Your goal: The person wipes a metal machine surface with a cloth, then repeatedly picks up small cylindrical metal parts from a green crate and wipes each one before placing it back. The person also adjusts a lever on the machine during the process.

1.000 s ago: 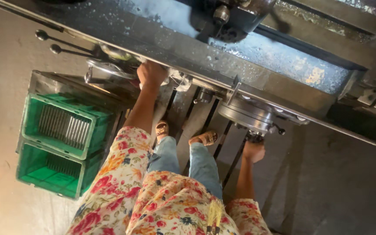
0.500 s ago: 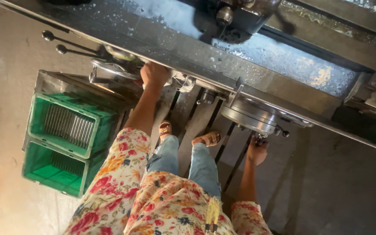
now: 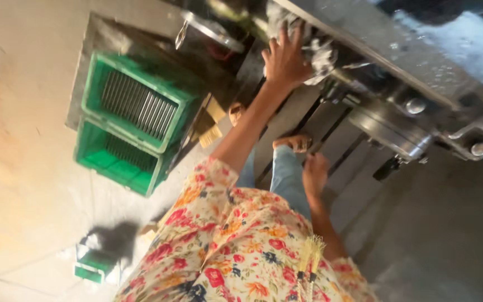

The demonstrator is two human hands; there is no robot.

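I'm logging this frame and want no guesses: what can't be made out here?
Head view only:
- Left hand spread on a grey crumpled cloth; what lies under it is hidden.
- Right hand is motion-blurred; its grip is unclear.
- Long grey metal machine is cut off by the top edge.

Two crates (image 3: pixel 132 120) sit side by side on the floor (image 3: pixel 23 112), left of the machine (image 3: pixel 398 72); a rag (image 3: pixel 317 47) lies against its edge.
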